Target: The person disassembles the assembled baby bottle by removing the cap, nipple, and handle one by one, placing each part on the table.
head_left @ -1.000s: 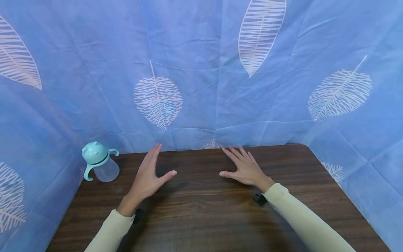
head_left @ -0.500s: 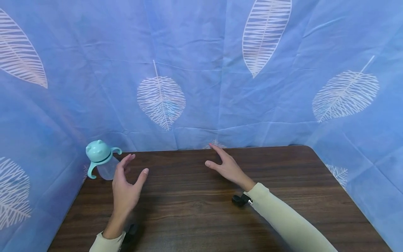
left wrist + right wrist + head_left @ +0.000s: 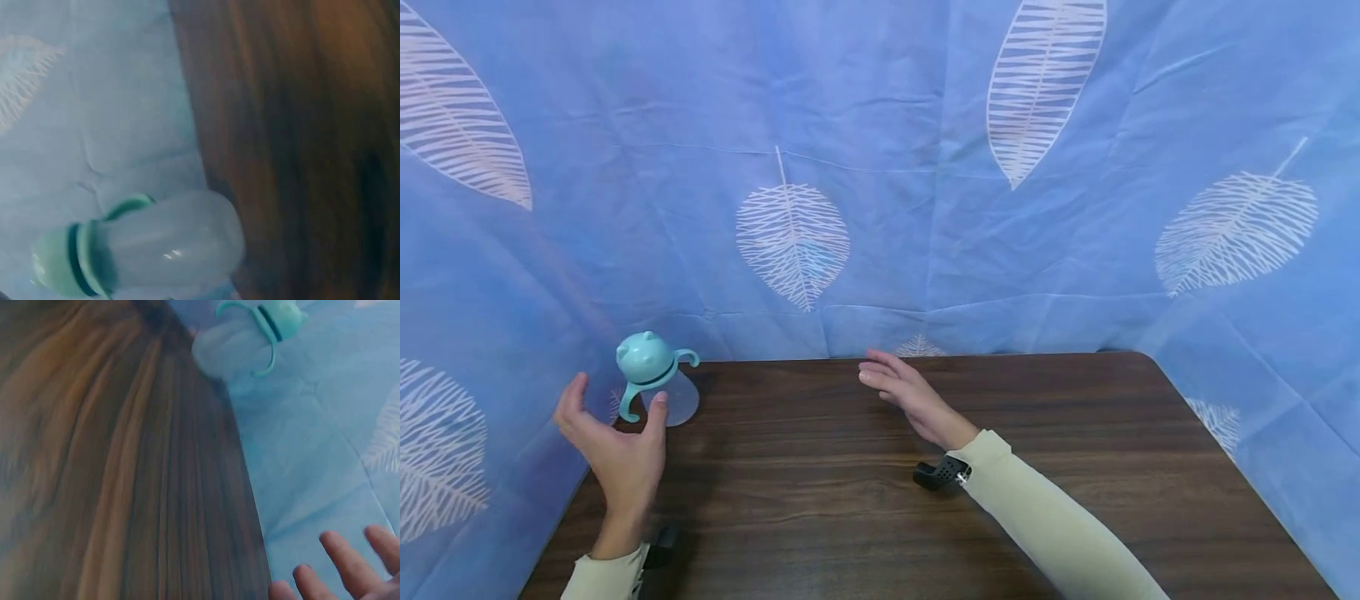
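A baby's sippy cup (image 3: 646, 358) stands upright at the table's back left corner. It has a turquoise lid with small ears, two curved handles and a clear body (image 3: 175, 240). My left hand (image 3: 621, 454) is in front of the cup, thumb and fingers spread wide, holding nothing. In the head view its thumb tip overlaps the cup's body. My right hand (image 3: 917, 402) hovers over the back middle of the table, its fingers extended and holding nothing. The right wrist view shows its fingertips (image 3: 350, 565) at the lower right, with the cup farther off at the top.
The dark wood-grain table (image 3: 865, 500) has a rounded back right corner. A blue cloth (image 3: 880, 233) printed with white leaves hangs behind it and at both sides. Black wrist straps (image 3: 936, 473) show at the cream sleeves (image 3: 1052, 525).
My left hand has moved left, from the table's middle left to in front of the sippy cup. My right hand has moved left too and turned. The head view has shifted slightly.
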